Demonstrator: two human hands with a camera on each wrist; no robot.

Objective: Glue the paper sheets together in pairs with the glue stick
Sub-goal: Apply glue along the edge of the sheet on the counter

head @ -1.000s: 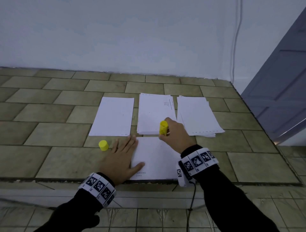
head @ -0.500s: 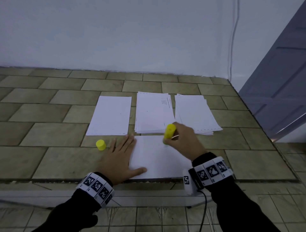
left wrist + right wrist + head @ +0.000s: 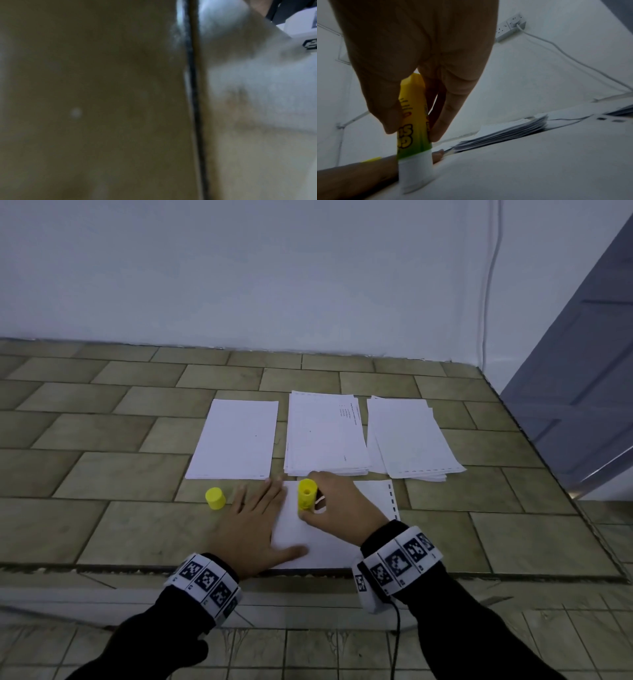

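Note:
A white paper sheet [image 3: 337, 546] lies at the near edge of the tiled counter. My left hand [image 3: 255, 517] lies flat on its left side, fingers straight, pressing it down. My right hand [image 3: 334, 508] grips a yellow glue stick [image 3: 306, 494] upright, with its white tip down on the sheet [image 3: 539, 162]. In the right wrist view the fingers curl round the glue stick [image 3: 413, 121] and the tip touches the paper. The yellow cap [image 3: 215, 498] stands on the counter left of my left hand. The left wrist view is a close blur of tile.
Behind the sheet lie a single sheet [image 3: 236, 438] at left, a paper stack [image 3: 325, 436] in the middle and a looser stack [image 3: 409, 438] at right. A wall stands behind; the counter [image 3: 102, 522] ends at right by a grey door [image 3: 575, 392]. A power strip [image 3: 510, 26] hangs on the wall.
My right hand has slid the glue stick leftward across the top of the sheet, toward my left hand. The left hand has stayed flat on the paper.

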